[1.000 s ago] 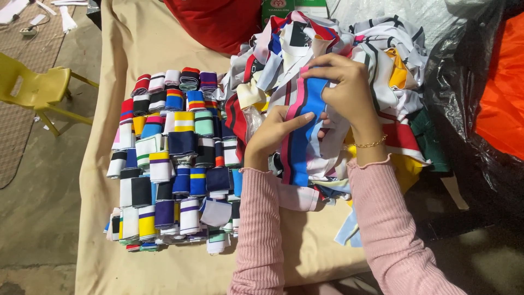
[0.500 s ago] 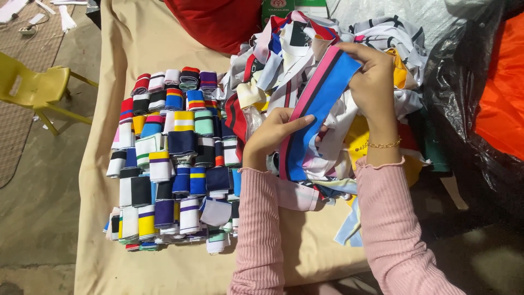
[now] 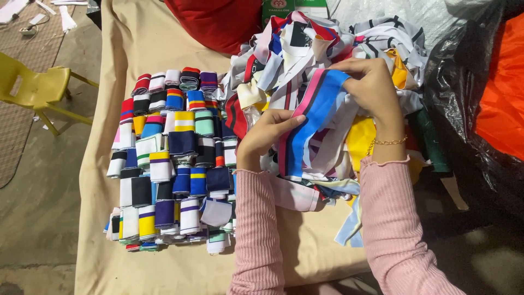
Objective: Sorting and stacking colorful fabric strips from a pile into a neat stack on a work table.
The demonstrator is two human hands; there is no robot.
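A striped knit band (image 3: 311,123), blue down the middle with pink and dark edges, runs slantwise between the two hands. The right hand (image 3: 374,90) has its fingers (image 3: 349,68) pinched together on the band's upper end, and the left hand (image 3: 267,136) has its fingers (image 3: 289,121) clamped on the band's lower stretch, thumb on top. Below the left fingers the band trails down onto a loose heap of mixed strips (image 3: 327,43), which lies under and beyond both hands. Just left of the left fingers sits a tidy block of folded bands (image 3: 164,164) in rows, many colours, on the tan cloth of the worktop (image 3: 131,43). Beyond the right fingers a red cushion (image 3: 224,22) rests at the far edge. Right of the right fingers are a black plastic bag (image 3: 464,71) and orange sheeting (image 3: 502,98). Well to the left stands a yellow chair (image 3: 33,90) on the floor.
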